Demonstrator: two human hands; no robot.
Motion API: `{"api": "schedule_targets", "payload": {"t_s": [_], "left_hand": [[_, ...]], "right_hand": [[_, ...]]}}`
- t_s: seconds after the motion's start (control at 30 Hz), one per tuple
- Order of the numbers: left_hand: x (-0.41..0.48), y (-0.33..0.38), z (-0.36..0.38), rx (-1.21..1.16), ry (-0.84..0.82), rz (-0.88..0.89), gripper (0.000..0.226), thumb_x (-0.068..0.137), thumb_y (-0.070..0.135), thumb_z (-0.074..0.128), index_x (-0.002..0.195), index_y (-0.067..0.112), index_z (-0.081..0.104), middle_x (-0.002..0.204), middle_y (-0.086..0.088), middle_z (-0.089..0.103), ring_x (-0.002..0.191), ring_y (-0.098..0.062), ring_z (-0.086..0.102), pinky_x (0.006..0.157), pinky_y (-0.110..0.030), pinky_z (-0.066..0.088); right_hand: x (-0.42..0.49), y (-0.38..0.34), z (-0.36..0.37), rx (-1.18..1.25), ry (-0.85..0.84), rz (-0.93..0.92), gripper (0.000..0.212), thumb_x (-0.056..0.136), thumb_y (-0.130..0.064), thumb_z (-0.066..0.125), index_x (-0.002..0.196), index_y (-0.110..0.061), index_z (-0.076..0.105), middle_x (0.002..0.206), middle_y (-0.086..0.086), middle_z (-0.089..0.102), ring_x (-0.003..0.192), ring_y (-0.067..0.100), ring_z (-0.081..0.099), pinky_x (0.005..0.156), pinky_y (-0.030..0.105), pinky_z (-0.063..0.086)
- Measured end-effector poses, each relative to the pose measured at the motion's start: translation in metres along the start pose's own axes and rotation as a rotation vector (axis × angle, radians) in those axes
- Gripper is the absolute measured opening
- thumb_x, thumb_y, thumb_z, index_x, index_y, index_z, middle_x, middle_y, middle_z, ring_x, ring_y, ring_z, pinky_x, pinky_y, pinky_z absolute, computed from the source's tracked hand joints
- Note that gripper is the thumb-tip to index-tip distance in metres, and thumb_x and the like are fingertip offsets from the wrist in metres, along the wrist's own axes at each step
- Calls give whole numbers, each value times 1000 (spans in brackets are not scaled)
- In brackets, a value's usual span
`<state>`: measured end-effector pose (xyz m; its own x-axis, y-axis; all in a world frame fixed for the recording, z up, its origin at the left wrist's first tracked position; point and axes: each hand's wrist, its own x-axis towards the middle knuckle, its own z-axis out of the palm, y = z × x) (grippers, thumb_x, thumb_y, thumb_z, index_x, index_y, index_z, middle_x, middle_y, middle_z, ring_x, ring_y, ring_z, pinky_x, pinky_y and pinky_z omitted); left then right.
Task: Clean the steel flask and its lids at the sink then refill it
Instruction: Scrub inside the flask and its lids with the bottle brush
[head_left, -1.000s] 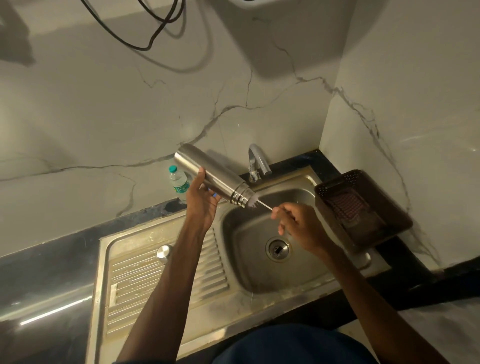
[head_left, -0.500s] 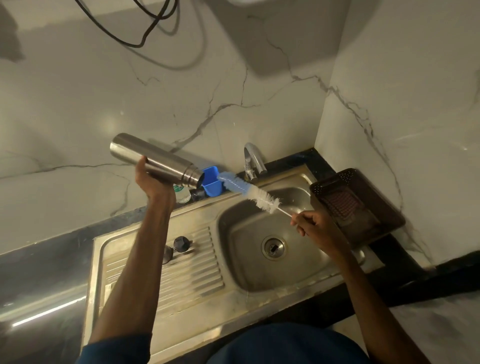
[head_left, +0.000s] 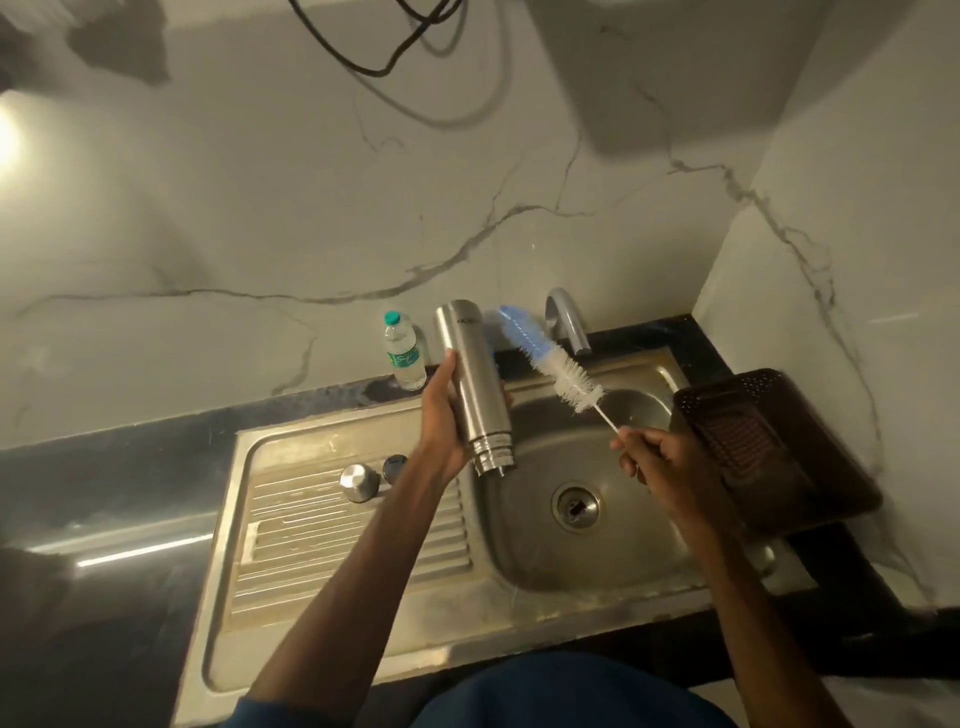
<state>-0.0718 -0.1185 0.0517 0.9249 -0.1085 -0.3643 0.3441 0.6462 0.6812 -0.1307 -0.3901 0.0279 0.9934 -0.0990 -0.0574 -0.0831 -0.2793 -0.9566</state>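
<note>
My left hand (head_left: 441, 421) grips the steel flask (head_left: 472, 379) around its middle. The flask is turned upside down, its threaded mouth pointing down over the left edge of the sink basin (head_left: 597, 551). My right hand (head_left: 660, 462) pinches the thin white stem of a bottle brush (head_left: 550, 364). Its white and blue bristles point up and left, clear of the flask. A round steel lid (head_left: 358, 480) and a smaller dark inner lid (head_left: 395, 466) rest on the ribbed drainboard (head_left: 337, 545), left of my left wrist.
A curved tap (head_left: 566, 319) stands behind the basin, with no water running. A small plastic water bottle (head_left: 405, 358) with a green cap stands against the marble wall. A dark brown plastic basket (head_left: 769, 452) sits on the counter right of the sink. The drain (head_left: 575, 506) is open.
The brush was pulled out of the flask, which swung up to the left. Now the flask is back over the sink, mouth down. The brush stays out to its right.
</note>
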Motion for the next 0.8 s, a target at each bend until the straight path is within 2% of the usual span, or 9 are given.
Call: {"api": "schedule_targets", "payload": {"t_s": [0.1, 0.17, 0.23, 0.3, 0.47, 0.6, 0.7, 0.77, 0.8], "left_hand": [[5, -5, 1, -129, -57, -81, 72, 99, 53, 57, 151, 5, 48, 130, -19, 63, 104, -32, 64, 99, -48, 50], [7, -7, 2, -192, -91, -139, 78, 96, 55, 61, 153, 4, 46, 133, -18, 60, 109, -33, 62, 101, -48, 49], [9, -6, 1, -169, -122, -154, 88, 90, 65, 67, 149, 3, 49, 122, -18, 63, 102, -35, 64, 95, -48, 54], [12, -6, 2, -99, -142, -146, 88, 87, 70, 68, 144, 5, 50, 111, -17, 65, 93, -35, 66, 87, -46, 57], [13, -7, 9, -14, -133, -133, 88, 91, 67, 65, 152, 7, 42, 113, -19, 66, 91, -34, 69, 80, -44, 62], [16, -9, 15, -3, -82, -118, 84, 92, 66, 65, 150, 8, 47, 121, -19, 65, 101, -35, 68, 88, -48, 59], [21, -9, 11, 39, -72, -98, 79, 96, 65, 58, 150, 8, 49, 135, -22, 59, 112, -39, 65, 103, -55, 51], [23, -7, 7, 70, -59, -106, 72, 101, 61, 50, 149, 7, 49, 134, -25, 61, 115, -42, 63, 112, -59, 43], [21, -6, 8, 85, -45, -103, 68, 104, 58, 46, 149, 7, 48, 131, -25, 63, 113, -42, 64, 111, -58, 45]], "right_hand": [[2, 2, 1, 33, 13, 18, 28, 105, -24, 58, 90, -10, 77, 60, 5, 63, 48, 2, 49, 45, 13, 36], [3, 2, 1, 51, 17, 33, 27, 104, -26, 59, 90, -11, 76, 61, 4, 62, 47, 2, 48, 45, 13, 35], [3, 2, 1, 67, 16, 42, 27, 104, -26, 59, 90, -11, 76, 60, 3, 61, 47, 2, 46, 45, 14, 34], [3, 1, 1, 65, 13, 47, 27, 104, -25, 59, 90, -10, 76, 59, 2, 61, 46, 1, 46, 45, 14, 34], [1, -8, 2, 77, 6, 49, 25, 104, -23, 59, 93, -8, 75, 62, 7, 62, 47, 1, 48, 44, 10, 35], [-1, -13, 2, 100, -25, 40, 22, 105, -22, 58, 99, -12, 77, 60, 4, 59, 47, 3, 44, 44, 13, 33], [-2, -12, -1, 102, -78, 28, 22, 105, -23, 58, 101, -15, 78, 62, 3, 59, 51, 8, 42, 45, 19, 31], [-5, -12, -1, 144, -127, 28, 21, 104, -20, 59, 100, -12, 78, 66, 5, 61, 53, 10, 44, 44, 19, 31], [-6, -13, -1, 167, -153, 33, 20, 104, -17, 59, 100, -10, 77, 68, 6, 63, 52, 10, 44, 43, 18, 31]]}}
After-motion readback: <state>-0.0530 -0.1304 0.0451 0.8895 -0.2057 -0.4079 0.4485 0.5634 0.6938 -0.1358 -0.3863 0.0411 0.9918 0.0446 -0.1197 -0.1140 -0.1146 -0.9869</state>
